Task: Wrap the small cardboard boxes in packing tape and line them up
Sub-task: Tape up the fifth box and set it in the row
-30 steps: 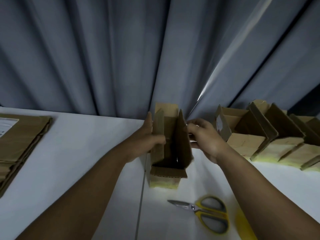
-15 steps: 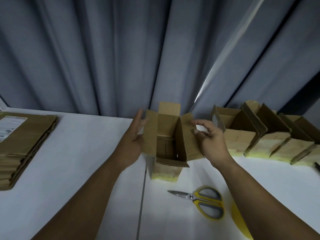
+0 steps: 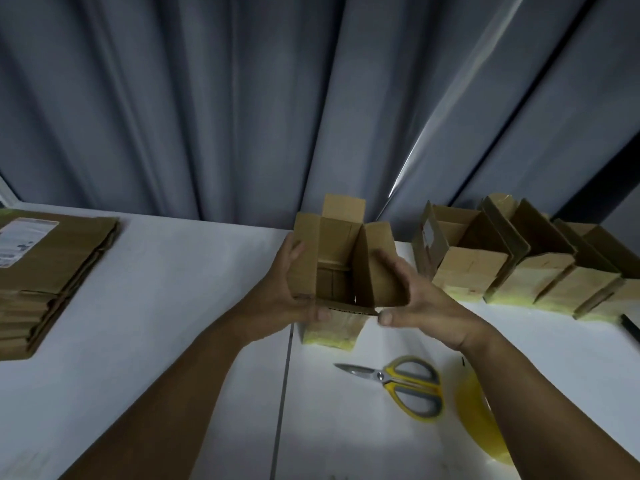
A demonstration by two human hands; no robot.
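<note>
L hand (image 3: pixel 277 301), R hand (image 3: pixel 427 306) round open box (image 3: pixel 339 251)

i saw a plain brown box (image 3: pixel 341 258), its base banded in pale yellow tape (image 3: pixel 329 336). the boxes (image 3: pixel 535 275) at right were the same brown over yellow. the stack (image 3: pixel 52 271) was brown with a white label (image 3: pixel 20 237). the table (image 3: pixel 156 306) was white, the curtain (image 3: pixel 207 98) plain grey-blue. the scissors (image 3: pixel 381 375) had yellow-and-grey handles and silver blades; the roll (image 3: pixel 478 420) was yellow.
</note>
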